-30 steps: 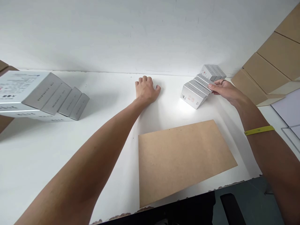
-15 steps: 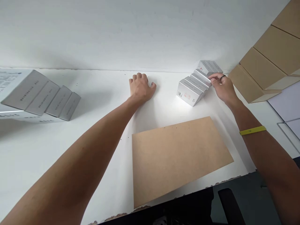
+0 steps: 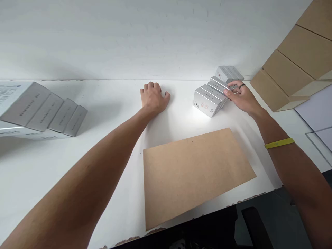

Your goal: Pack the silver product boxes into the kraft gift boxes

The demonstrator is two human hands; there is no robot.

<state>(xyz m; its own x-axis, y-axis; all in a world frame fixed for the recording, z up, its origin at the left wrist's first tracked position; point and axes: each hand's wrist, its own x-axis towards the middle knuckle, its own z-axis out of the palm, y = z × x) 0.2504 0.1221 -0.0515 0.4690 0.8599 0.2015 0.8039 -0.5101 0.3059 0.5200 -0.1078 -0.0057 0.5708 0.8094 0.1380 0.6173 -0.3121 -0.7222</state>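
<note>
My left hand rests on the white table near the wall, fingers loosely bent down and thumb apart, with nothing seen in it. My right hand is at the right end of a row of small silver-white cartons. Its thumb and fingers close on the end of one carton in the back part of that row; the fingertips are partly hidden. Just behind stand several more silver cartons against the wall. A flat brown cardboard sheet lies on the table in front of me.
Larger printed white cartons stand in a stepped row at the left. Several brown cardboard boxes line the right side by the wall. The chipped table edge runs along the front, with a dark chair part below it.
My right hand has shifted slightly left along the carton, and its thumb has come lower onto the row. My left hand stays in place on the table. The whole view has shifted slightly.
</note>
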